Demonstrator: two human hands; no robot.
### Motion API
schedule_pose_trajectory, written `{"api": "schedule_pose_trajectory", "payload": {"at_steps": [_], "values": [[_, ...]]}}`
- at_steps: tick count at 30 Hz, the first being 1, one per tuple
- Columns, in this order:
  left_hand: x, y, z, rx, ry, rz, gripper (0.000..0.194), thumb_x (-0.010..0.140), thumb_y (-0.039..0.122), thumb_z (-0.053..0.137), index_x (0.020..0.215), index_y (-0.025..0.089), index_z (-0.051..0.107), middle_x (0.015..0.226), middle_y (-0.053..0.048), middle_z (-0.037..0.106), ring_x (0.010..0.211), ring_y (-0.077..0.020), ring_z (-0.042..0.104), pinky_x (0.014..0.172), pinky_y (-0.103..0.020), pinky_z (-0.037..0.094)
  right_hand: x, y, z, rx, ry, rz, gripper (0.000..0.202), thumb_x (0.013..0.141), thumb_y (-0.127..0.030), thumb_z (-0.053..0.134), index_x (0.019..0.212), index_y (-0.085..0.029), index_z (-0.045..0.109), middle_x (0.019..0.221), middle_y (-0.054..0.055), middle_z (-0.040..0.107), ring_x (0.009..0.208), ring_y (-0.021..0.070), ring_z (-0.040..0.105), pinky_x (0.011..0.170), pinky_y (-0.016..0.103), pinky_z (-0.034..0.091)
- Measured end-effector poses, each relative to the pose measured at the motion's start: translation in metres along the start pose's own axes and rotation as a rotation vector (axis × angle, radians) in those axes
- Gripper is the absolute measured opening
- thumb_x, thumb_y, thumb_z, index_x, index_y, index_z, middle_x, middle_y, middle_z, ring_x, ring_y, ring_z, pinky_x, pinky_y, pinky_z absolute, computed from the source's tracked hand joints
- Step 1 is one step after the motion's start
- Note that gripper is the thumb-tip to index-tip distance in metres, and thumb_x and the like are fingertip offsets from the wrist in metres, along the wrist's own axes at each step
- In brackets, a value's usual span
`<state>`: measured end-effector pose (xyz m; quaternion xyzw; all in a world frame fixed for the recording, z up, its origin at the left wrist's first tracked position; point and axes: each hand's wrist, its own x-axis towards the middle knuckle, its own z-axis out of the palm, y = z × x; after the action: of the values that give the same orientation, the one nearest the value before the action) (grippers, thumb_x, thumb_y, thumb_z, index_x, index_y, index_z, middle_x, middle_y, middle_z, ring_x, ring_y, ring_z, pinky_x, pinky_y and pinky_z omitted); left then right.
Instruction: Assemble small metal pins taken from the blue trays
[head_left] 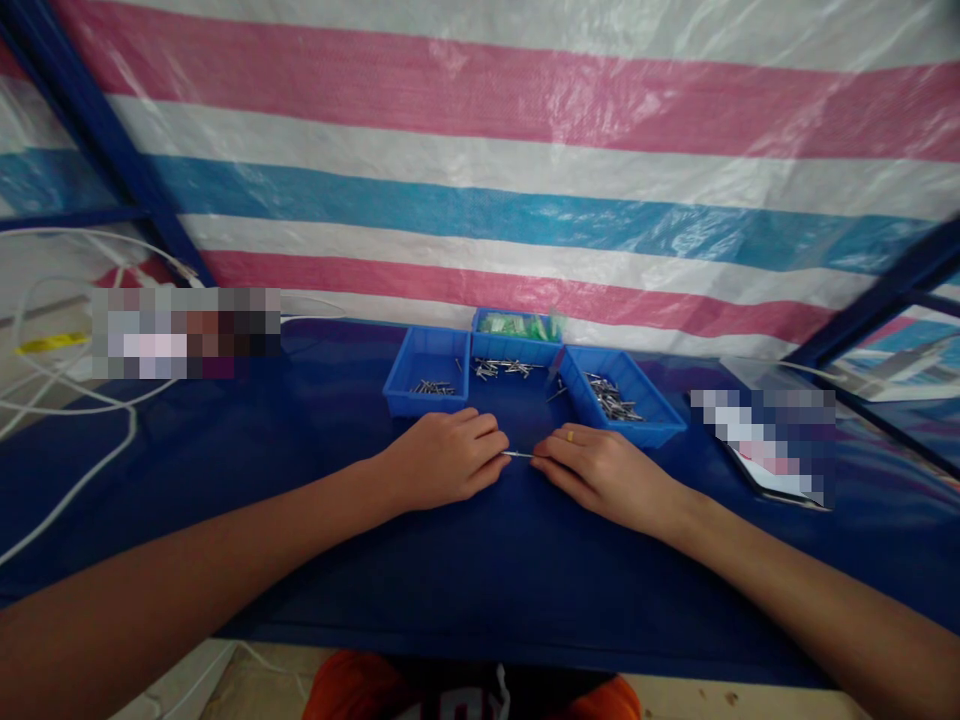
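Between my two hands is a thin silvery metal pin (519, 455), lying crosswise just above or on the blue table. My left hand (450, 455) pinches its left end, and the fingers of my right hand (600, 468), with a ring on one finger, close on the right end. Fingers cover both ends, so its exact kind cannot be made out. Beyond my left hand stands a blue bin (427, 408) with a small heap of metal pins (433, 388). Past my right hand, another blue bin (656, 434) holds more metal pins (611, 398).
A third blue bin (517, 350) at the back contains green and clear plastic pieces (517, 326). Loose pins (502, 369) lie before it on the table (465, 580). White cables (124, 440) loop at left. A dark flat object (780, 493), partly blurred, lies at right. A striped sheet (480, 120) hangs behind.
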<state>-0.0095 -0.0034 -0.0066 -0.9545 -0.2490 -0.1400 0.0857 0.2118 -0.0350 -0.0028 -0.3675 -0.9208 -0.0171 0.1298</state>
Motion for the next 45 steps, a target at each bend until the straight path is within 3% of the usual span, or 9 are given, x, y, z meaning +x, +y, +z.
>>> {"api": "schedule_pose_trajectory", "payload": {"at_steps": [13, 25, 36, 41, 45], "values": [[-0.001, 0.000, 0.000, -0.006, 0.073, 0.073, 0.027, 0.094, 0.029, 0.035, 0.098, 0.017, 0.058, 0.091, -0.004, 0.061, 0.083, -0.0147, 0.054, 0.071, -0.026, 0.042, 0.001, -0.004, 0.000, 0.034, -0.010, -0.048, 0.031, 0.096, -0.027, 0.033, 0.091, -0.014, 0.061, 0.076, 0.006, 0.059, 0.073, 0.0152, 0.055, 0.069, 0.028, 0.045], [-0.001, 0.000, -0.001, -0.036, 0.101, 0.160, 0.025, 0.092, 0.028, 0.037, 0.090, 0.017, 0.060, 0.082, -0.003, 0.061, 0.077, -0.0138, 0.053, 0.068, -0.025, 0.043, 0.001, -0.005, -0.002, 0.040, -0.022, -0.080, 0.030, 0.096, -0.027, 0.033, 0.089, -0.014, 0.059, 0.075, 0.005, 0.058, 0.071, 0.0143, 0.053, 0.067, 0.027, 0.043], [-0.001, 0.013, -0.006, -0.185, 0.129, 0.316, 0.022, 0.087, 0.017, 0.038, 0.087, 0.017, 0.060, 0.093, -0.003, 0.064, 0.087, -0.0114, 0.056, 0.075, -0.022, 0.045, 0.003, -0.008, -0.003, 0.016, -0.059, -0.174, 0.030, 0.096, -0.027, 0.032, 0.089, -0.014, 0.058, 0.080, 0.006, 0.058, 0.075, 0.0150, 0.052, 0.072, 0.027, 0.043], [-0.002, 0.013, -0.005, -0.085, 0.181, 0.233, 0.016, 0.080, 0.018, 0.043, 0.075, 0.016, 0.058, 0.066, -0.001, 0.059, 0.066, -0.0127, 0.052, 0.060, -0.024, 0.042, 0.001, -0.006, -0.004, 0.028, -0.062, -0.146, 0.025, 0.094, -0.027, 0.037, 0.098, -0.014, 0.058, 0.081, 0.006, 0.059, 0.075, 0.0151, 0.054, 0.070, 0.027, 0.044], [-0.002, 0.005, -0.001, -0.027, 0.183, 0.135, 0.015, 0.084, 0.022, 0.045, 0.079, 0.017, 0.058, 0.066, 0.000, 0.058, 0.064, -0.0132, 0.049, 0.058, -0.025, 0.038, 0.000, -0.005, -0.004, 0.029, -0.048, -0.129, 0.026, 0.094, -0.028, 0.038, 0.101, -0.014, 0.058, 0.080, 0.006, 0.059, 0.074, 0.0152, 0.055, 0.068, 0.027, 0.044]]}}
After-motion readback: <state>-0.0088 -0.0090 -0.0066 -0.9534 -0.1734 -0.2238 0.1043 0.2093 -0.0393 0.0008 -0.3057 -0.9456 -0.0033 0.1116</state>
